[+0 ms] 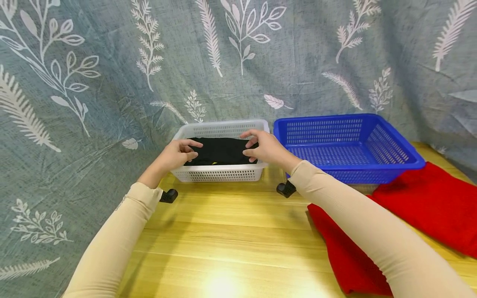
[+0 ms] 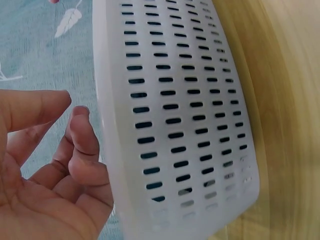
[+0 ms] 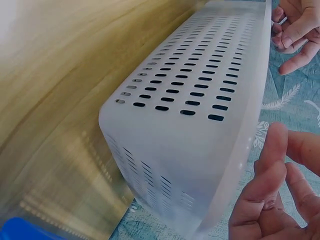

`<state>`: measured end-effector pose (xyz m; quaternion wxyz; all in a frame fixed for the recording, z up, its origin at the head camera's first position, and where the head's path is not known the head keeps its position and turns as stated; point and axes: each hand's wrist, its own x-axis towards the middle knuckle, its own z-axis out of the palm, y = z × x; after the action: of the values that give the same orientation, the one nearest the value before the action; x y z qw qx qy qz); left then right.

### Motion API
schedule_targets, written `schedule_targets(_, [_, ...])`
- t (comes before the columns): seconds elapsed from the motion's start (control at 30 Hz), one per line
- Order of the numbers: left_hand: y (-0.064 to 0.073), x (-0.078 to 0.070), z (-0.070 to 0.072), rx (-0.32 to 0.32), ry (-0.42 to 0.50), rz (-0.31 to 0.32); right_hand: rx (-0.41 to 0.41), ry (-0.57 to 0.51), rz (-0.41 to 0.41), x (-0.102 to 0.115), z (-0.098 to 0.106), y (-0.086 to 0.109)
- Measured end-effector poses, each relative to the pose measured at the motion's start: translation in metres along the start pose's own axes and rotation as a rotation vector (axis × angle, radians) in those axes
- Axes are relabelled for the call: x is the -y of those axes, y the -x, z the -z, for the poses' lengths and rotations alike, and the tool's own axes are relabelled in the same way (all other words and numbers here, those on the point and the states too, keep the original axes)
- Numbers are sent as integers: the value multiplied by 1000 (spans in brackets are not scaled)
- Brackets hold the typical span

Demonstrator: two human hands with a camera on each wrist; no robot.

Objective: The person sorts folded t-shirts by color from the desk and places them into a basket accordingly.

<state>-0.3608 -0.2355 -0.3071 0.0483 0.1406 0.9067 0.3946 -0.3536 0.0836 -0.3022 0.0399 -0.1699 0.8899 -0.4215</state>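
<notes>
A white perforated plastic basket (image 1: 218,173) stands at the back of the table, with folded black cloth (image 1: 222,150) lying inside it. The cloth shows a small yellow mark near the front rim. My left hand (image 1: 178,155) hovers over the basket's left end, fingers loosely bent and apart from the thumb. Above the right end is my right hand (image 1: 262,147), its thumb and fingers likewise parted. Both wrist views show nothing between the fingers of the left hand (image 2: 55,165) or the right hand (image 3: 275,190), beside the basket's rim.
To the right of the white basket stands a blue perforated basket (image 1: 406,163). Red cloth (image 1: 428,203) lies on the right side of the wooden table (image 1: 223,231), and another red piece (image 1: 346,252) lies partly under the right forearm. A patterned grey-green curtain (image 1: 309,82) hangs behind.
</notes>
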Motion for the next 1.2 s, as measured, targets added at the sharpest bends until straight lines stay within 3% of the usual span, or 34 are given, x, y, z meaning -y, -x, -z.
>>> schedule_targets(0.57, [11, -10, -13, 24, 17, -84, 70, -65, 48, -8, 7, 25])
schedule_targets(0.73, [13, -14, -20, 14, 40, -108, 63, -58, 83, -10, 10, 36])
schedule_targets(1.2, [15, -29, -37, 48, 81, -195, 74, -116, 82, -22, 17, 74])
